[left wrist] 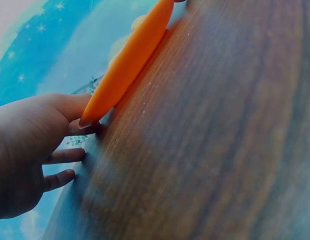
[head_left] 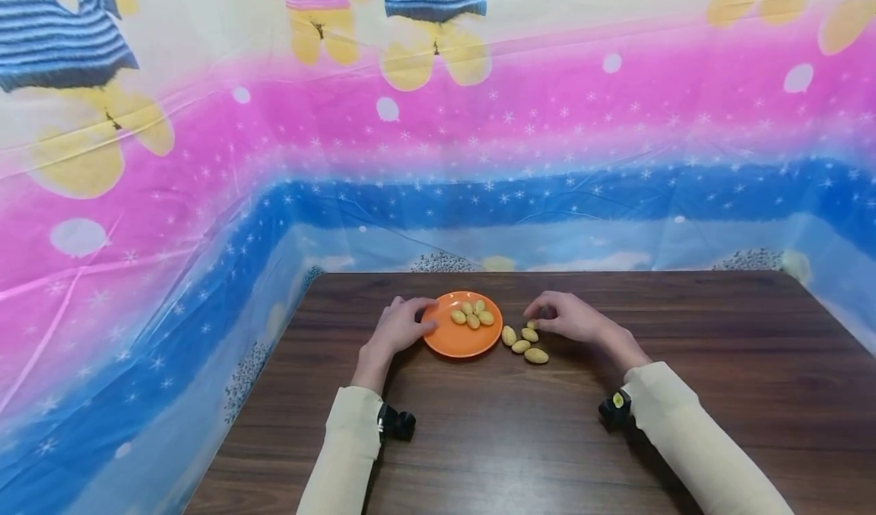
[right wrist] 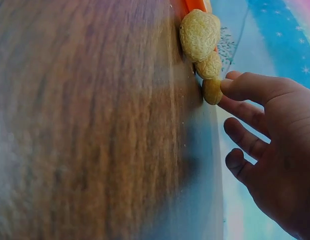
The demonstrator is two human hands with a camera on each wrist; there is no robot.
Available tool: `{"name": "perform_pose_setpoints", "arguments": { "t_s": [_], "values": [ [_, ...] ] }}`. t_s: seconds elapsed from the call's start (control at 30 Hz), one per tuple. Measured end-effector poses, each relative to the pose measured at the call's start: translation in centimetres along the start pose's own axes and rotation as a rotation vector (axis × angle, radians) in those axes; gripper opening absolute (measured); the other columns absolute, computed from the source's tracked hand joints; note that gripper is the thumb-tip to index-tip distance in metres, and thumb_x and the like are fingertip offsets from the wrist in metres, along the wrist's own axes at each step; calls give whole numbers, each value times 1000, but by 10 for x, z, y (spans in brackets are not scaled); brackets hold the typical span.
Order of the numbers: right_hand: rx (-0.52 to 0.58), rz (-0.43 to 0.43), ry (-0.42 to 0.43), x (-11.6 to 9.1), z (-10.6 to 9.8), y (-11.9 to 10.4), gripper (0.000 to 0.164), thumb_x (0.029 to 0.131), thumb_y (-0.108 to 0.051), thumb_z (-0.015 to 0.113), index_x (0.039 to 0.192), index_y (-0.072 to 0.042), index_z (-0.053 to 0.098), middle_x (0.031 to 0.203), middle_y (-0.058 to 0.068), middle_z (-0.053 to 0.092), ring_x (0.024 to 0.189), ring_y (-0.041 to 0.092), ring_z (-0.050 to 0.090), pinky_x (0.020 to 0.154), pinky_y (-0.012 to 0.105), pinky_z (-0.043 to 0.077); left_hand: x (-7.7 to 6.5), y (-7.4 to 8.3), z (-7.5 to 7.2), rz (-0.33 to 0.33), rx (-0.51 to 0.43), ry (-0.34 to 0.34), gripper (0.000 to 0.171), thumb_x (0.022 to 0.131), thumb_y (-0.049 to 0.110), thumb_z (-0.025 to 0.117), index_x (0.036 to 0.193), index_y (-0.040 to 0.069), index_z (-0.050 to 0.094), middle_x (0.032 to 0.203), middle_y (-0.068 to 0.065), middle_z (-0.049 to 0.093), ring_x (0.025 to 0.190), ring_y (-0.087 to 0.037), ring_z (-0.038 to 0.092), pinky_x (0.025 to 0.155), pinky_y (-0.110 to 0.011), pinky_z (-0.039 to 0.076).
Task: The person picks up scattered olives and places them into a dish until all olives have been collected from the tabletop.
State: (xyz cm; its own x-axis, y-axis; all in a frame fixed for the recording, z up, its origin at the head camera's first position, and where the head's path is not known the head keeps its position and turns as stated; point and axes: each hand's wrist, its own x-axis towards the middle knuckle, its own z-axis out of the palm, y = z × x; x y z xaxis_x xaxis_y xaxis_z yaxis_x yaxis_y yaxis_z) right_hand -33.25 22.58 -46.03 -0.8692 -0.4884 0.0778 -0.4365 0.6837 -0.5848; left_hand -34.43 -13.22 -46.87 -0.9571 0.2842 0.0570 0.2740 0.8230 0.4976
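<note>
Head view: five nuts (head_left: 473, 322) on orange plate (head_left: 457, 343)
Left hand (head_left: 397, 326): I grip its rim
Right hand (head_left: 573, 317): I pinch one nut (right wrist: 211, 93), four loose nuts (head_left: 521, 346) just beside

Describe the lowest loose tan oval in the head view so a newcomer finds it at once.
On the dark wooden table, find the orange plate. Just right of it, by the person's right hand, lies a small cluster of loose tan ovals. The target oval is at the cluster's near end, closer to the person's body than all its neighbours.
</note>
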Motion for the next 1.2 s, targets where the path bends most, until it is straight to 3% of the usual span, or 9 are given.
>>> {"name": "perform_pose_setpoints", "arguments": {
  "t_s": [0.37, 0.57, 1.2],
  "values": [
    [-20, 38, -13, -2, 2, 3, 19, 95, -19, 66, 113, -19, 72, 107, -1, 65, 80, 14, 53, 72, 33, 45, 2, 2, 1, 12, 9, 5, 46, 94, 40, 67, 137, 26, 61, 134, 0, 62, 104, -26, 45, 91, -44, 41],
    [-38, 35, 48, -3, -1, 1, 20, 95, -21, 68, 114, -17, 72, 104, -1, 66, 77, 14, 52, 67, 31, 44, 1, 4, -1, 17, 15, 5, 45, 94, 39, 67, 137, 26, 61, 133, 0, 62, 102, -24, 45, 88, -42, 40],
    [-21, -16, 75, 5, -9, -28, 18, 96, -27, 67, 113, -23, 72, 106, -3, 65, 70, 15, 51, 62, 32, 45, 1, 0, 0, 18, 14, 13, 45, 94, 39, 66, 137, 26, 61, 134, 0, 61, 103, -24, 45, 90, -42, 41]
  ]
}}
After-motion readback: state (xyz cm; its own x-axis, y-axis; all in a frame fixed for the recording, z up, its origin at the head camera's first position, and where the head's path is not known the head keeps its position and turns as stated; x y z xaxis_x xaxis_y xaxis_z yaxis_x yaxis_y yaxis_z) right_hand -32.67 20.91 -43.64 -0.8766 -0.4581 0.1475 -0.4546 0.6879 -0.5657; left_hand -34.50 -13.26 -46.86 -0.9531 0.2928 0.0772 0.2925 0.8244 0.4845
